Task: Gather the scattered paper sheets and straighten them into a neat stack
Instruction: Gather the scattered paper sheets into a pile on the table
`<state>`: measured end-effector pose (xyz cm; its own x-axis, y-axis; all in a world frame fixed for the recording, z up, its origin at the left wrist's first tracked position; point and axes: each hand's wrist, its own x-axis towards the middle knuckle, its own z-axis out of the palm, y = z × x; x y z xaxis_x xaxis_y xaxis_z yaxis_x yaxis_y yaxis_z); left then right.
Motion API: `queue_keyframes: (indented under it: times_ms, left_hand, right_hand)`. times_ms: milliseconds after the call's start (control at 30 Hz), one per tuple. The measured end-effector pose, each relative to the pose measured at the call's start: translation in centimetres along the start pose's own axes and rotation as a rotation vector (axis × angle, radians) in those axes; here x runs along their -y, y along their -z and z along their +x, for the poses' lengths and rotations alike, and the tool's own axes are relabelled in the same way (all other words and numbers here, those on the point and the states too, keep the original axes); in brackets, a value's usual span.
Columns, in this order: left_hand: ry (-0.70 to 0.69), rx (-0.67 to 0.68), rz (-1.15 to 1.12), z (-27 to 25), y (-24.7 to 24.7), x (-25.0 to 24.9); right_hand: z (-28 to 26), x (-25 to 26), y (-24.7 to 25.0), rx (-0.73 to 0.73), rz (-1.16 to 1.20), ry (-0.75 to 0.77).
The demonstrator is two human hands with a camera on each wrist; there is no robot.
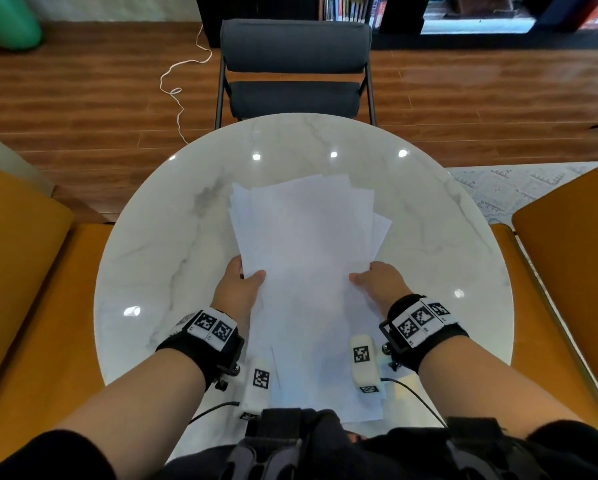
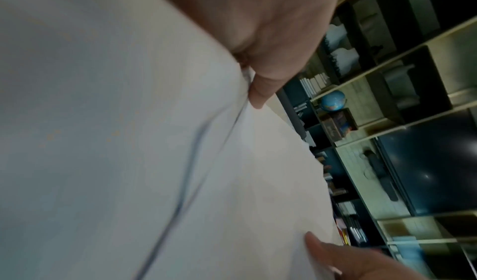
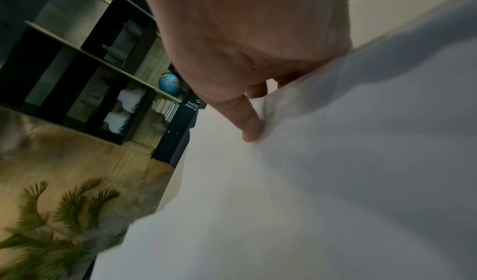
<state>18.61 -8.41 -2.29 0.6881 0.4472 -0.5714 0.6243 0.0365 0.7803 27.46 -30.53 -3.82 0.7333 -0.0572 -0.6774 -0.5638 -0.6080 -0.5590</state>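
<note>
A loose bundle of several white paper sheets is raised above the round marble table, its far edges fanned out unevenly. My left hand grips the bundle's left edge, thumb on top and fingers underneath. My right hand grips the right edge the same way. In the left wrist view the paper sheets fill the frame, with fingers pressed against them. The right wrist view shows one of my fingers pressed on the underside of the paper sheets.
A dark grey chair stands at the table's far side. Orange seats flank the table left and right. A white cord trails on the wooden floor. Bookshelves line the back wall.
</note>
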Motion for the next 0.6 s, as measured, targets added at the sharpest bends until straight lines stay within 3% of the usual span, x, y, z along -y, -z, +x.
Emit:
queue_keyframes:
  times_ms: [133,233,400,500,600]
  left_hand:
    - [-0.009,-0.04,0.203,0.0,0.2,-0.2]
    - [0.055,0.007,0.058,0.7,0.3,0.9]
    - [0.208,-0.036,0.007,1.0,1.0,1.9]
    - [0.309,0.026,0.121,0.5,1.1,2.3]
    - [0.261,0.014,0.337,0.5,1.1,2.1]
  right_hand:
    - [0.2,-0.4,0.4,-0.112,-0.09,0.064]
    - [0.4,-1.0,0.7,-0.188,0.009,0.076]
    - [1.2,-1.5,1.8,-0.237,0.124,0.016]
    - [1.3,-1.7,2.4,-0.296,0.121,-0.004]
    - [1.3,-1.9,2.8,-0.316,0.063,0.03]
